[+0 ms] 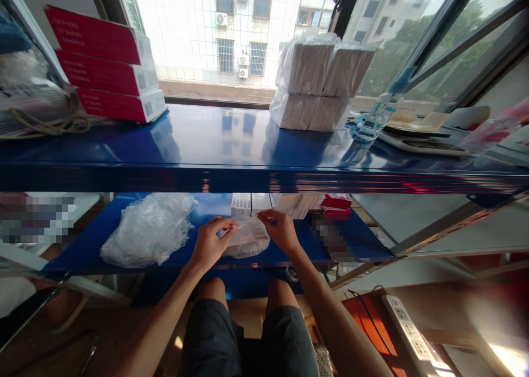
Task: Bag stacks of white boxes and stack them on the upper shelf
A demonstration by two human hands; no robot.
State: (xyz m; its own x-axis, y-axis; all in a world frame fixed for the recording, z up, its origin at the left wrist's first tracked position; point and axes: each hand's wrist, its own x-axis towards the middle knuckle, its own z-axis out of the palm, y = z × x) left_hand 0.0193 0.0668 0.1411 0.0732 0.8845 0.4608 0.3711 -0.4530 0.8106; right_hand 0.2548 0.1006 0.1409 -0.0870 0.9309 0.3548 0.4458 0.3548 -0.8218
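On the lower blue shelf [95, 244] lies a small clear plastic bag [248, 242] with something pale inside. My left hand [211, 242] pinches its left top edge and my right hand [281, 229] pinches its right top edge. A larger crumpled heap of clear plastic bags [149, 228] sits to the left of my left hand. Behind the small bag stand white boxes [248, 203] and red-and-white boxes [330, 205] in a row.
The upper blue shelf [231, 151] holds three stacked red boxes [107, 68] at left, wrapped white packs [318, 79] in the middle, and a water bottle [382, 109] and trays at right. A white power strip [409, 327] lies on the floor at right.
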